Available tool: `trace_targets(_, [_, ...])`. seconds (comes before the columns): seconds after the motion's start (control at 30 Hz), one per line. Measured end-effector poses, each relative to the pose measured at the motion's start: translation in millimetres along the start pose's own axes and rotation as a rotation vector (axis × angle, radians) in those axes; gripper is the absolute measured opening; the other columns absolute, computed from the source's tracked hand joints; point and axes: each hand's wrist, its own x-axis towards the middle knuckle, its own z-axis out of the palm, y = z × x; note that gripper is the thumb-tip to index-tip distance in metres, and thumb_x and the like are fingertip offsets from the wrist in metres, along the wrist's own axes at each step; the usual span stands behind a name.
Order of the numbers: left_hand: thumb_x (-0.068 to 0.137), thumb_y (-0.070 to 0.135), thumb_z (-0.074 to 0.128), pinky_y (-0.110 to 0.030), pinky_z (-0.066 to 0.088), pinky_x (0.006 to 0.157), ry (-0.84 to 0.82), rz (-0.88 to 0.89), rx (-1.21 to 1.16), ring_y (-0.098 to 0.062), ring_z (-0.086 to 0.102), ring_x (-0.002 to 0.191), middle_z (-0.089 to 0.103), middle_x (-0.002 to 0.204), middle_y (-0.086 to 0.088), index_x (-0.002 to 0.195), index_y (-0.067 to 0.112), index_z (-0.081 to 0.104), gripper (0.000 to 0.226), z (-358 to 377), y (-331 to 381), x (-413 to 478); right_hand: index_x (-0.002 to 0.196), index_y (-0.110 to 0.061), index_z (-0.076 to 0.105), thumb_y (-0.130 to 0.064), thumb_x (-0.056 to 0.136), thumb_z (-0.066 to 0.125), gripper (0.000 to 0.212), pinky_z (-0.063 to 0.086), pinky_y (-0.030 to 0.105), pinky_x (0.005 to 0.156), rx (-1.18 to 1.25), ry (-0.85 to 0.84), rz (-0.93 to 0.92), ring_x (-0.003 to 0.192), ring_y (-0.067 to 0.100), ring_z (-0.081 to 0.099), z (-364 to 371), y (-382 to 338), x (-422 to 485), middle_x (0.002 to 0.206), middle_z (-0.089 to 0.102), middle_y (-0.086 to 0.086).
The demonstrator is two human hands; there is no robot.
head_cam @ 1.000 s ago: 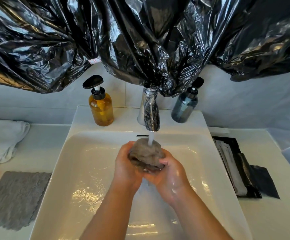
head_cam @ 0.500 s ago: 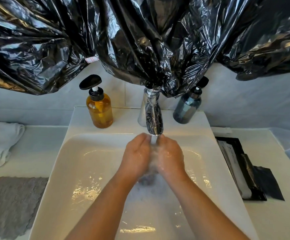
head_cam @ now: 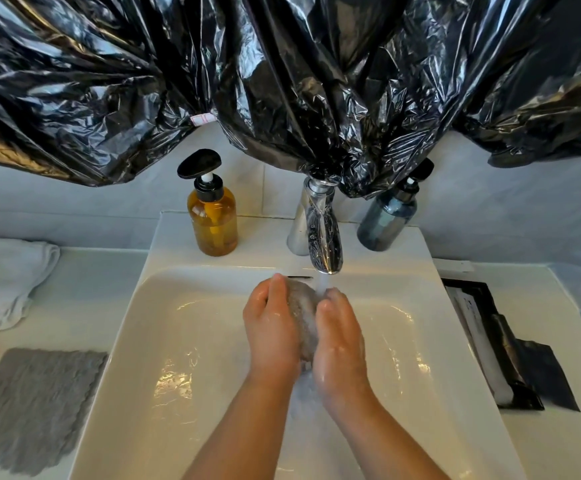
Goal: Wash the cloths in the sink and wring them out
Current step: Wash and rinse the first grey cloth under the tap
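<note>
A grey cloth [head_cam: 301, 311] is gripped between left hand [head_cam: 271, 329] and right hand [head_cam: 339, 339] under the running tap [head_cam: 322, 237]; washing is judged under way, wringing due next.

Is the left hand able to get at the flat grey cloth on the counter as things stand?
Probably yes: nothing blocks the way from the left hand to the flat grey cloth, though it must release the balled cloth.

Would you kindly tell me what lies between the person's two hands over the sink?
In the head view, a bunched grey cloth is held between the left hand and right hand, under water from the faucet.
</note>
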Motion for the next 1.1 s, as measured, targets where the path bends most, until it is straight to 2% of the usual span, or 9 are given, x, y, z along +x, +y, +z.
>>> trace_targets(0.1, [0.104, 0.011, 0.046, -0.019, 0.044, 0.057, -0.114, 0.104, 0.102, -0.006, 0.052, 0.055, 0.055, 0.063, -0.003, 0.074, 0.001, 0.057, 0.033, 4, 0, 4, 0.087, -0.055, 0.051, -0.067, 0.084, 0.028, 0.026, 0.055, 0.047, 0.079, -0.076, 0.065, -0.041, 0.091, 0.020, 0.063, 3, 0, -1, 0.094, 0.064, -0.003])
trace_targets(0.17, [0.097, 0.003, 0.048, -0.008, 0.037, 0.054, -0.219, 0.415, 0.282, -0.004, 0.045, 0.051, 0.047, 0.058, 0.001, 0.067, 0.007, 0.052, 0.031, 8, -6, 10, 0.085, -0.053, 0.047, -0.068, 0.085, 0.028, 0.024, 0.054, 0.046, 0.075, -0.130, 0.079, -0.031, 0.085, 0.020, 0.062, 5, -5, 2, 0.088, 0.061, -0.003])
trace_targets(0.3, [0.079, 0.011, 0.049, -0.021, 0.039, 0.069, -0.342, 0.650, 0.678, -0.016, 0.059, 0.059, 0.060, 0.062, -0.001, 0.067, 0.013, 0.064, 0.019, 9, -16, 23, 0.085, -0.025, 0.051, -0.030, 0.100, 0.056, 0.016, 0.045, 0.026, 0.066, -0.208, 0.049, 0.042, 0.080, 0.020, 0.054, -2, -13, 21, 0.084, 0.055, -0.004])
trace_targets(0.47, [0.099, 0.005, 0.045, -0.027, 0.041, 0.057, -0.466, 0.105, 0.604, -0.009, 0.052, 0.057, 0.053, 0.064, 0.004, 0.073, 0.020, 0.047, 0.030, 4, -2, 12, 0.073, -0.018, 0.062, -0.029, 0.088, 0.058, 0.020, 0.046, 0.028, 0.062, -0.473, -0.066, 0.111, 0.070, 0.021, 0.059, -14, -17, 44, 0.071, 0.062, -0.008])
trace_targets(0.57, [0.099, 0.013, 0.047, -0.028, 0.046, 0.049, -0.540, 0.026, 0.474, -0.018, 0.056, 0.059, 0.054, 0.065, -0.002, 0.082, 0.016, 0.048, 0.018, -4, 5, 4, 0.065, -0.024, 0.058, -0.022, 0.089, 0.051, 0.026, 0.050, 0.036, 0.063, -0.127, -0.020, 0.219, 0.063, 0.019, 0.057, -23, -15, 42, 0.055, 0.057, -0.010])
trace_targets(0.63, [0.100, 0.020, 0.054, -0.038, 0.055, 0.063, -0.512, -0.051, 0.372, -0.021, 0.067, 0.067, 0.066, 0.074, -0.005, 0.096, 0.016, 0.058, 0.006, -14, 5, 3, 0.081, -0.022, 0.063, -0.013, 0.096, 0.049, 0.024, 0.052, 0.036, 0.062, 0.018, -0.014, 0.208, 0.070, 0.019, 0.063, -32, -12, 38, 0.070, 0.066, -0.003])
trace_targets(0.8, [0.102, 0.046, 0.050, -0.045, 0.049, 0.079, -0.444, -0.473, -0.084, -0.029, 0.070, 0.089, 0.071, 0.111, -0.019, 0.125, 0.010, 0.058, 0.044, -22, -5, 9, 0.109, -0.026, 0.066, -0.011, 0.083, 0.066, 0.030, 0.057, 0.031, 0.072, 0.196, -0.144, 0.237, 0.091, 0.018, 0.073, -35, -3, 27, 0.104, 0.073, -0.002])
trace_targets(0.93, [0.106, 0.029, 0.042, -0.032, 0.049, 0.058, -0.317, -0.157, 0.154, -0.017, 0.063, 0.065, 0.064, 0.082, -0.008, 0.112, 0.015, 0.054, 0.019, -1, -2, 8, 0.093, -0.025, 0.062, -0.021, 0.063, 0.054, 0.031, 0.050, 0.028, 0.052, 0.299, -0.148, 0.238, 0.065, 0.017, 0.064, -25, 2, 13, 0.075, 0.066, -0.007])
trace_targets(1.1, [0.099, 0.029, 0.048, -0.026, 0.048, 0.068, -0.448, 0.231, 0.269, -0.012, 0.053, 0.074, 0.052, 0.080, 0.000, 0.089, 0.012, 0.048, 0.019, 4, -7, 16, 0.113, -0.025, 0.057, -0.043, 0.105, 0.039, 0.027, 0.043, 0.012, 0.063, 0.040, 0.061, 0.011, 0.084, 0.005, 0.062, -9, -2, 8, 0.092, 0.062, -0.011])
